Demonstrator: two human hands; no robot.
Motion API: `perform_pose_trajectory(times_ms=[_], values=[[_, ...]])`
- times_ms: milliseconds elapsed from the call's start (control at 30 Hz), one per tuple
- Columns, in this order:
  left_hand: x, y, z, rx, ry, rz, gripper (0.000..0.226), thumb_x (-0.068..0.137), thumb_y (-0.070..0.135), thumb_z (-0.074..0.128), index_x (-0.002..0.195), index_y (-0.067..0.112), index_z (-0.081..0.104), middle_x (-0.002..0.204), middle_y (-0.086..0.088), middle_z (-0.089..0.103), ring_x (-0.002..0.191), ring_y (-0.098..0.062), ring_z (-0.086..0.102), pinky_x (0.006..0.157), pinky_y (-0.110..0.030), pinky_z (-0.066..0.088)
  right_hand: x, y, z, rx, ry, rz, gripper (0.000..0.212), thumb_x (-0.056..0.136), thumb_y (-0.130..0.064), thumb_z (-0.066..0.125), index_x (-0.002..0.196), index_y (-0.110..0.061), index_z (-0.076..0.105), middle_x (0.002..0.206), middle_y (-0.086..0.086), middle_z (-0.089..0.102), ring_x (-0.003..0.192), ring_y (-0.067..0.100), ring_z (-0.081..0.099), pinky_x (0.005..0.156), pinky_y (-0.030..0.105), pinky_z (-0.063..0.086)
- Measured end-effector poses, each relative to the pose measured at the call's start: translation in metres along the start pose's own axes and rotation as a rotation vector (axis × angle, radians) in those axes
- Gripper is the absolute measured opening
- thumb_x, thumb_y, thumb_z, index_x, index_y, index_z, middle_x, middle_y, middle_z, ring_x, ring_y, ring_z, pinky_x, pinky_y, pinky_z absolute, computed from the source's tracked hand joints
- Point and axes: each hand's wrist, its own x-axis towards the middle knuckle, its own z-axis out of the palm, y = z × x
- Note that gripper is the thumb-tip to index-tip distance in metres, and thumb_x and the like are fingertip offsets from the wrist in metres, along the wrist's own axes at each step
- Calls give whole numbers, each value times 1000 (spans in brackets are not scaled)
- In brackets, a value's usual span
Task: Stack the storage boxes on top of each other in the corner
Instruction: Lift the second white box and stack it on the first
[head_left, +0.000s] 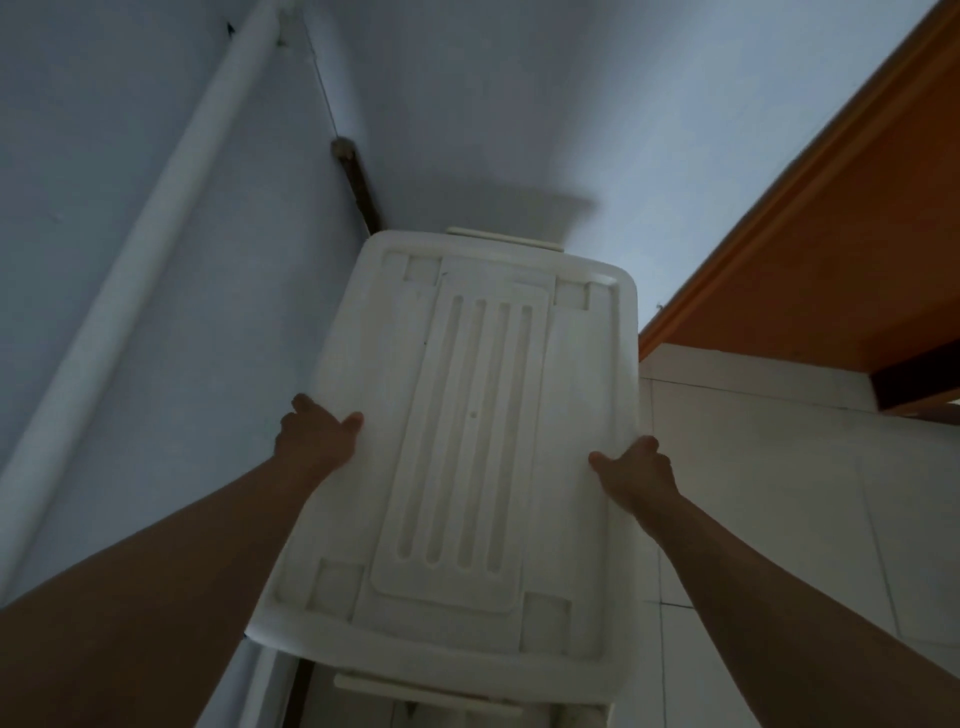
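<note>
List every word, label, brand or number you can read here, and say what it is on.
None. The white storage box lid, held by the left hand and right hand, shows only moulded ribs. The walls, white pipe and orange door frame carry no text.

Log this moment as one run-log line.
stage: placing box | left hand: on left edge | right hand: on right edge | white storage box: lidded, in corner

Your white box (467, 441) is hemmed in: wall corner close behind, white pipe (156, 249) running down the left wall, orange door frame (810, 218) off to the right. Both sides stay open beside your 2 hands, left hand (317, 441) and right hand (636, 475).
</note>
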Motion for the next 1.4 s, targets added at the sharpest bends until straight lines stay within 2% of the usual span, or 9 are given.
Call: perform_pose_trajectory(times_ms=[200,367,500,600,767,900,1133,1267,1400], values=[[-47,16,14,109,88,-80,84,91,42,55,150,6,7,158,-20,3,146,-35,8,115,-53,15,0,-11,-30,-146,-7,-162,75,90,-34,58,145,1,20,145,24,29,133,37,35,103,43,38],[-83,36,37,116,124,-124,83,89,44,55,149,7,11,157,-17,6,144,-36,10,113,-52,20,25,-25,-55,-220,-83,-297,76,91,-34,56,145,0,16,145,23,28,132,36,34,104,43,37],[-122,48,59,38,167,-226,82,89,45,56,148,7,13,157,-16,10,142,-36,15,110,-51,23,42,-31,-75,-353,-146,-452,71,90,-34,57,141,3,24,143,24,31,131,36,36,103,40,37],[-159,53,77,-53,175,-297,81,89,44,56,147,6,14,156,-16,10,142,-36,13,111,-51,23,49,-31,-95,-438,-152,-543,64,89,-32,56,136,2,30,139,23,37,128,36,40,98,37,41],[-214,43,90,-138,203,-422,75,92,46,48,147,5,18,156,-16,13,142,-36,14,112,-50,21,50,-39,-111,-467,-232,-562,60,89,-31,54,134,1,30,137,23,37,117,36,49,81,35,45],[-243,33,90,-188,257,-493,71,93,46,46,145,5,23,151,-18,22,138,-36,21,109,-48,25,40,-43,-111,-500,-234,-633,58,89,-29,53,133,1,30,136,22,38,120,37,46,91,40,45],[-273,23,113,-290,287,-540,75,91,47,50,146,6,21,153,-16,20,140,-35,20,110,-49,22,22,-29,-117,-625,-206,-786,56,91,-27,50,135,1,28,137,23,35,121,38,46,98,44,45],[-288,24,132,-323,290,-560,75,91,47,50,146,6,21,152,-17,23,140,-36,21,110,-51,23,25,-24,-130,-675,-178,-847,55,91,-25,50,134,0,28,138,23,33,123,38,43,99,46,44],[-296,33,155,-335,279,-628,73,89,48,52,143,6,27,149,-16,28,138,-35,24,108,-51,26,37,-31,-138,-725,-160,-910,56,92,-24,49,136,2,26,136,25,36,123,38,44,96,41,44]])
